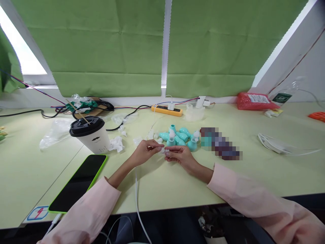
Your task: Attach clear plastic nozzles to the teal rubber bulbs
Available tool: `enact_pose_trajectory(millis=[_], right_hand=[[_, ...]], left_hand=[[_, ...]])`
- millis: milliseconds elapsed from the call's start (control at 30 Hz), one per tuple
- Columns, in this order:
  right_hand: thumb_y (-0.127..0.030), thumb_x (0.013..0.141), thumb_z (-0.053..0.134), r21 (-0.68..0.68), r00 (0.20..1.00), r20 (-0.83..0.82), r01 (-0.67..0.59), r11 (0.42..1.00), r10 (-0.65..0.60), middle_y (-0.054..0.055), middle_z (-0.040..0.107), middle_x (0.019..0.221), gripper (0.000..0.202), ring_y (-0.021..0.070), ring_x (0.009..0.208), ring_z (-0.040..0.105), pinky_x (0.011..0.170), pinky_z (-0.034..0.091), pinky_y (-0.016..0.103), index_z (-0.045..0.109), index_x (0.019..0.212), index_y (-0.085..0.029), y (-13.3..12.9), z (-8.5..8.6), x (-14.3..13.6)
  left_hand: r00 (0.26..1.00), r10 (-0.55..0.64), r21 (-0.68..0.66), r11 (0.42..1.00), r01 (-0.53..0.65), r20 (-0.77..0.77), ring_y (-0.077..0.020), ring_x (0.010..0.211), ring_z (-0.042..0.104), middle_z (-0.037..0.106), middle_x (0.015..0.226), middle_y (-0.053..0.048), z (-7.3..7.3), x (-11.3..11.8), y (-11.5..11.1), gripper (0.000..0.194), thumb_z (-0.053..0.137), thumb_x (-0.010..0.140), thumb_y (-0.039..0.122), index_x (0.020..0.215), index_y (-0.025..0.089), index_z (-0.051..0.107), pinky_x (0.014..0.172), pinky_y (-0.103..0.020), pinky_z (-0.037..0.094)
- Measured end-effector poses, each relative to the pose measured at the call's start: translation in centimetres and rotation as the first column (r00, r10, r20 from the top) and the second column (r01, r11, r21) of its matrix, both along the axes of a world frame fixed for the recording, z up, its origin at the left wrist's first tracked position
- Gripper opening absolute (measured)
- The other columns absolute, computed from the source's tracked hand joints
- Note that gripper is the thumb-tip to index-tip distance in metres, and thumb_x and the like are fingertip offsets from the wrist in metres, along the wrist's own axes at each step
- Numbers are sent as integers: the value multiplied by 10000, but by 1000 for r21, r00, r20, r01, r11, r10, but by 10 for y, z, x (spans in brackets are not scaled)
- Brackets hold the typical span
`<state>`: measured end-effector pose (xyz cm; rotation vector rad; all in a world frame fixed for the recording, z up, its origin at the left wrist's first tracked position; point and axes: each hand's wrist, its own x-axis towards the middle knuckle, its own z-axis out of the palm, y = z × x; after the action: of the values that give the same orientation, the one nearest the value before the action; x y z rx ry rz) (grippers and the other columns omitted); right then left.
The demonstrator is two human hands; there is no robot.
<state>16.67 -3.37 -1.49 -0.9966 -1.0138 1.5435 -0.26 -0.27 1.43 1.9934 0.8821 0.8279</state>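
My left hand and my right hand meet over the middle of the table, fingertips pinched. Between them is a small whitish plastic piece, partly covered by my fingers; its exact kind is hard to make out. Just behind my hands several glossy turquoise bulb-shaped small bottles lie in a cluster. Two upright ones, a nearer bottle and a right-hand bottle, have whitish translucent tops. Another upright bottle at the back shows an open neck.
A lidded paper cup with a stick stands left, behind a green-edged phone. Crumpled tissue lies beside the cup. Behind are an orange power strip and a clear tub. A red package and white cable are right.
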Motion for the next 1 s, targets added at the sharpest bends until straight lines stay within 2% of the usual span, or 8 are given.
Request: enact_pose_trajectory(millis=[167,267,367,467,667,867,1000], right_hand=[[-238,474,731,17,999,16,37,999,-37,31,653,637,345,144,563,612,614,507,304,645,789,-124,0,1,-1],[-241,484,727,14,999,13,34,999,-34,35,651,634,348,143,564,611,606,505,295,643,798,-117,0,1,0],[-247,504,717,-6,1000,0,31,999,-31,34,650,640,317,129,556,607,605,497,274,646,785,-119,1,0,1],[-257,508,713,-15,999,-19,37,999,-38,32,645,637,293,118,549,601,603,491,265,651,758,-118,2,-1,2],[-265,544,693,-24,997,-61,40,999,-41,16,629,604,224,101,530,585,563,477,237,650,710,-122,3,-1,1],[-250,566,683,-20,998,-64,16,1000,-18,10,628,596,188,90,537,583,558,463,213,651,707,-131,2,-1,1],[-250,571,680,-23,998,-62,26,999,-27,10,629,586,176,87,529,582,548,462,204,652,698,-131,2,-2,1]], left_hand=[[997,-53,45,997,56,-61,-124,709,521,564,800,-47,1,-3,1,252,489,746,303,919,181,625,615,-237,428],[986,-3,196,980,37,-169,-133,732,504,544,811,-50,1,-3,-1,261,463,763,294,957,197,607,641,-260,425],[952,108,464,885,39,-285,-160,786,472,518,824,-61,0,-2,-5,266,438,772,270,981,212,593,695,-304,414],[928,131,607,786,117,-348,-177,811,457,511,841,-74,-1,-1,-8,315,433,765,254,1058,202,537,708,-326,416],[910,161,689,706,164,-381,-188,815,464,535,851,-93,-8,-1,-6,342,433,773,275,1093,166,483,698,-343,422],[898,148,678,709,195,-414,-186,815,469,548,834,-88,-9,-1,-5,319,421,779,272,1066,154,500,692,-323,426],[897,152,696,688,207,-416,-193,819,472,563,831,-96,-9,-2,-5,338,418,780,271,1086,146,489,687,-335,430]])
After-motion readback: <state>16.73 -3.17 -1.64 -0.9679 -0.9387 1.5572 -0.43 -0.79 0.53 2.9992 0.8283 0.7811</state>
